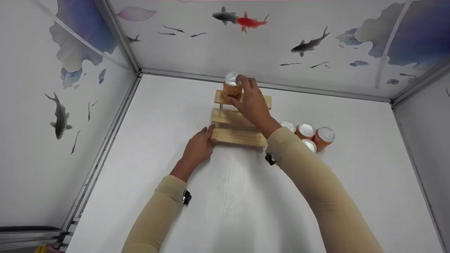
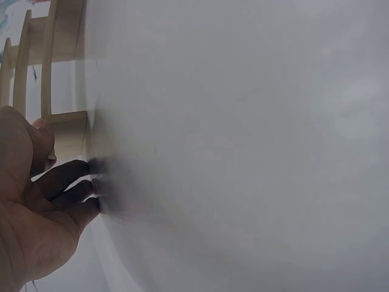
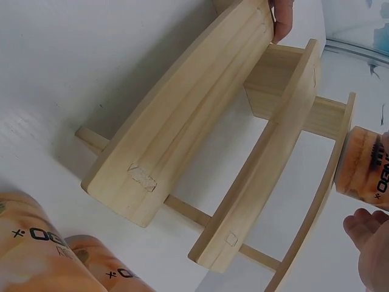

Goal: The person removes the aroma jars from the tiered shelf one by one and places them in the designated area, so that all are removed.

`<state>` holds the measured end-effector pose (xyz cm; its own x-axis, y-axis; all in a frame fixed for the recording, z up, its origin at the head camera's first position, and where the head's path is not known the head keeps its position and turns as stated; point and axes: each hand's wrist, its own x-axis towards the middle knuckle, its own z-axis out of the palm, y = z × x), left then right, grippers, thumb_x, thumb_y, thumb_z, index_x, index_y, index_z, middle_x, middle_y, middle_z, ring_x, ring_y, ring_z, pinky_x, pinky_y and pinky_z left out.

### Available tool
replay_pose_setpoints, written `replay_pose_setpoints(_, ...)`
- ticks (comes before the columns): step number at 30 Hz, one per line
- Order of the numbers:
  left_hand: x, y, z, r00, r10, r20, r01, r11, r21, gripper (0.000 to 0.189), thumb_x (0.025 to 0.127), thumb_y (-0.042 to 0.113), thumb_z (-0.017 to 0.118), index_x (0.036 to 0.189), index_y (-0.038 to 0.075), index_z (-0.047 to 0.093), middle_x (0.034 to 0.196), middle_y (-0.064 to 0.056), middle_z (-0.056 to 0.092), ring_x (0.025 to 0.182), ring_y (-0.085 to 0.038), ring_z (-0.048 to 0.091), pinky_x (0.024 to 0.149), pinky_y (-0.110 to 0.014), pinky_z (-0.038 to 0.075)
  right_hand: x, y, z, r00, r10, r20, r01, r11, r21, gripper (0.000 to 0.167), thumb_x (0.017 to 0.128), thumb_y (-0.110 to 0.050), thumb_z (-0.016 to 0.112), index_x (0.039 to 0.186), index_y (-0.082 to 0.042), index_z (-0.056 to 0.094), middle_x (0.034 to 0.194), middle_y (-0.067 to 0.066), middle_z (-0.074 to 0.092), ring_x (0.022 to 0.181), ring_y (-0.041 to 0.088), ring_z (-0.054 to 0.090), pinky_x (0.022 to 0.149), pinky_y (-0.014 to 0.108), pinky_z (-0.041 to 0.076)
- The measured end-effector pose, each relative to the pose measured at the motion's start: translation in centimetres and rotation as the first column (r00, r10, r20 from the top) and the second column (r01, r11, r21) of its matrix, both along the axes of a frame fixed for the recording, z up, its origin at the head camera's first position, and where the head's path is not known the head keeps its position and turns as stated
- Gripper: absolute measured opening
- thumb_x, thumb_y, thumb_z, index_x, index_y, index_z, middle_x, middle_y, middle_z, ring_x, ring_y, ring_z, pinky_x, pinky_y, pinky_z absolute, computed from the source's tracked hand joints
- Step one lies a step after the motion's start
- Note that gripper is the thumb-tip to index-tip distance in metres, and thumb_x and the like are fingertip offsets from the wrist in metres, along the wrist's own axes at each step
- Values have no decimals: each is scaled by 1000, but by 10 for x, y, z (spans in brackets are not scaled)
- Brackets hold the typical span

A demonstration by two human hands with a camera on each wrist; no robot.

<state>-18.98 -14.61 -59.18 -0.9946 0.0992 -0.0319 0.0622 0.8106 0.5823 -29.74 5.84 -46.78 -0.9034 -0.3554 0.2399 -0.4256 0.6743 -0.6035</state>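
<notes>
A three-tiered wooden display stand (image 1: 239,135) stands on the white table. My right hand (image 1: 251,102) grips an orange can (image 1: 232,89) with a silver lid, thumb on the near side and fingers round the far side. The can is upright at the left part of the top tier; in the right wrist view the can (image 3: 360,163) meets that tier's plank. My left hand (image 1: 200,146) holds the left end of the bottom tier. In the left wrist view several fingertips (image 2: 88,210) of that hand rest against the table; its grip on the wood is partly hidden.
Several more orange cans (image 1: 324,138) stand close together right of the stand, partly behind the right forearm. White panels printed with fish enclose the table (image 1: 147,140) at the back and sides, and a metal rail (image 1: 182,74) runs along its back edge.
</notes>
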Motion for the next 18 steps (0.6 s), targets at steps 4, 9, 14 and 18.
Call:
replay_pose_setpoints(4,1,1,-1,1000,4,-4,-4,1000,-7,55,116,26,59,167,10,49,163,-28,56,151,-45,57,122,-58,51,0,-1,1,1000,-5,3,5,1000,-4,69,104,-33,81,159,-16,43,157,21,51,151,41,55,127,55,48)
replay_pose_setpoints(9,1,1,0,1000,9,22,-9,1000,3,57,116,28,59,169,11,47,164,-27,55,154,-43,55,125,-58,48,-1,-2,0,1000,-5,3,6,1000,-19,66,104,-32,81,156,-15,44,155,22,50,150,42,55,126,56,48)
replay_pose_setpoints(14,1,2,2,999,25,43,-26,1000,16,57,116,29,59,169,12,47,166,-26,54,155,-42,54,126,-57,47,-2,-4,0,1000,-11,-3,11,999,-31,67,103,-32,82,155,-14,44,153,21,50,149,41,56,125,55,49)
replay_pose_setpoints(18,1,3,2,998,29,57,-30,1000,10,58,116,27,59,170,13,45,168,-24,53,156,-41,53,127,-57,47,-2,-5,-1,1000,-11,2,11,999,-43,67,104,-32,81,155,-13,42,151,21,49,151,40,55,126,54,49)
